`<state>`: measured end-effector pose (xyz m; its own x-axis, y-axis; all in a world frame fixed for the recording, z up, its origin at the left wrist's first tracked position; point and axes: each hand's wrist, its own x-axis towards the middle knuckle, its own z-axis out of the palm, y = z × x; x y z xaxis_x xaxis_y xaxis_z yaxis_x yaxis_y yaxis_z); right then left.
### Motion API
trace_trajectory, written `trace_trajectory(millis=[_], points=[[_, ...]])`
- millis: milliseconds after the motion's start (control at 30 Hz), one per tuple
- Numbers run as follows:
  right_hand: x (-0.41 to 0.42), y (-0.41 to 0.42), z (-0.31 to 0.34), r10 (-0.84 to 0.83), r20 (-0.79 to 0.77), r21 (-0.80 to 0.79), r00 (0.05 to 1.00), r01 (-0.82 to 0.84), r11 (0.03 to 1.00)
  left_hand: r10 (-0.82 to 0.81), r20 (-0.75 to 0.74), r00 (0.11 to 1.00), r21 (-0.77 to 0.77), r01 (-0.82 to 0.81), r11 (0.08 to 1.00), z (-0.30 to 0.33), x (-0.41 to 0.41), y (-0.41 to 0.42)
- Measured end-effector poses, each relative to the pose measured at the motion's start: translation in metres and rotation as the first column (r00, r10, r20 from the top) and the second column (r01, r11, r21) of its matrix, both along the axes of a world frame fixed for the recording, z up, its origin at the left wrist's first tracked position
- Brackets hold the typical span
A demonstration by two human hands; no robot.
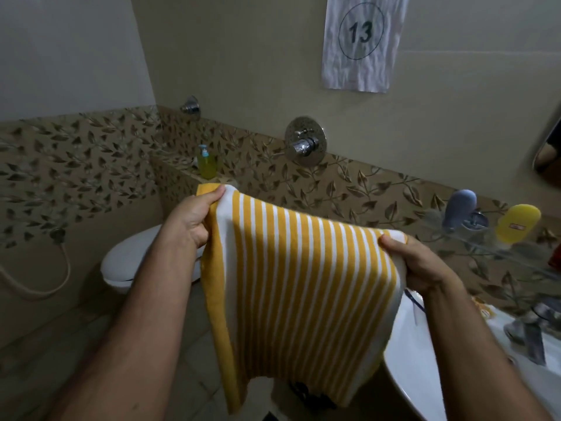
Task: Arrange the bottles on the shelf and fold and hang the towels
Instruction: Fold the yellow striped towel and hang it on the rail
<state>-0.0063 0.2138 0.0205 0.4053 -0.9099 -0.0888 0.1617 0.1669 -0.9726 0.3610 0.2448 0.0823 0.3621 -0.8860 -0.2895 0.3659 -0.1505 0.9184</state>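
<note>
A yellow and white striped towel (299,299) hangs spread in front of me. My left hand (191,217) grips its upper left corner and my right hand (422,265) grips its upper right corner, both with fingers curled into the cloth. On a glass shelf (516,259) at the right stand a grey-blue bottle (458,211) and a yellow bottle (517,226). A yellow-green pump bottle (207,162) stands on the tiled ledge behind the toilet.
A white toilet (130,262) with its lid down sits behind the towel at the left. A white sink (455,360) with a tap (528,332) is at the lower right. A shower valve (305,144) and a paper sheet marked 13 (361,41) are on the wall.
</note>
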Motion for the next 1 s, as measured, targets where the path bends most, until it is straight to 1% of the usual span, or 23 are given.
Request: trace_trajectory(millis=[100,200,267,300,333,400,433,467,500,567,600,667,700,733,800,867,900,933,967,1000], points=[[-0.001,-0.007,0.016,-0.054,0.044,-0.025,0.998,0.055,0.998,0.007,0.011,1.000,0.000,-0.007,1.000,0.002,0.010,0.008],[0.011,-0.007,0.038,-0.035,0.114,-0.063,0.993,0.042,0.997,-0.003,0.009,1.000,-0.061,0.003,0.998,0.012,0.017,0.010],[0.028,-0.006,0.053,-0.060,0.178,-0.031,0.982,0.066,0.997,-0.019,-0.068,0.997,-0.172,0.007,0.985,0.014,0.022,0.014],[0.037,-0.009,0.059,-0.102,0.220,-0.008,0.970,0.106,0.994,-0.023,-0.104,0.994,-0.221,-0.001,0.975,0.009,0.023,0.015],[0.047,-0.013,0.065,-0.153,0.227,0.020,0.962,0.153,0.988,-0.013,-0.150,0.989,-0.231,-0.023,0.973,-0.004,0.023,0.016],[0.064,-0.018,0.071,-0.254,0.228,0.069,0.940,0.245,0.967,-0.016,-0.294,0.956,-0.138,-0.026,0.990,-0.052,0.018,0.024],[0.071,-0.021,0.069,-0.302,0.208,0.098,0.930,0.287,0.953,-0.039,-0.364,0.931,-0.079,0.011,0.997,-0.078,0.013,0.030],[0.076,-0.023,0.065,-0.341,0.178,0.136,0.923,0.320,0.938,-0.091,-0.398,0.913,-0.048,0.079,0.996,-0.099,0.007,0.038],[0.078,-0.025,0.058,-0.367,0.137,0.172,0.920,0.343,0.923,-0.162,-0.401,0.902,-0.045,0.156,0.987,-0.114,0.002,0.043],[0.077,-0.028,0.041,-0.398,0.065,0.244,0.915,0.372,0.896,-0.267,-0.350,0.898,-0.070,0.259,0.963,-0.128,0.001,0.047],[0.074,-0.028,0.034,-0.408,0.041,0.262,0.912,0.384,0.885,-0.285,-0.309,0.907,-0.078,0.275,0.958,-0.131,0.002,0.047],[0.064,-0.028,0.029,-0.395,0.000,0.266,0.919,0.381,0.886,-0.265,-0.208,0.942,-0.096,0.250,0.963,-0.129,0.005,0.042],[0.057,-0.027,0.030,-0.363,-0.017,0.248,0.932,0.356,0.901,-0.240,-0.174,0.955,-0.114,0.223,0.968,-0.125,0.005,0.039],[0.047,-0.028,0.032,-0.313,-0.044,0.213,0.949,0.315,0.925,-0.221,-0.148,0.964,-0.140,0.200,0.970,-0.119,0.007,0.037],[0.027,-0.027,0.043,-0.251,-0.163,0.093,0.954,0.268,0.959,-0.192,-0.073,0.979,-0.189,0.175,0.966,-0.107,0.012,0.033],[0.006,-0.031,0.056,-0.301,-0.285,-0.071,0.910,0.293,0.954,-0.200,0.020,0.980,-0.245,0.199,0.949,-0.091,0.015,0.028],[-0.003,-0.033,0.059,-0.346,-0.282,-0.126,0.895,0.323,0.938,-0.203,0.056,0.978,-0.265,0.211,0.941,-0.081,0.012,0.027],[-0.009,-0.034,0.058,-0.377,-0.236,-0.158,0.896,0.347,0.924,-0.203,0.083,0.976,-0.286,0.218,0.933,-0.071,0.007,0.024],[-0.011,-0.033,0.051,-0.363,-0.140,-0.147,0.921,0.344,0.928,-0.202,0.096,0.975,-0.305,0.222,0.926,-0.061,0.001,0.022],[-0.011,-0.028,0.035,-0.314,-0.022,-0.091,0.949,0.311,0.946,-0.200,0.100,0.975,-0.317,0.222,0.922,-0.053,-0.006,0.019]])
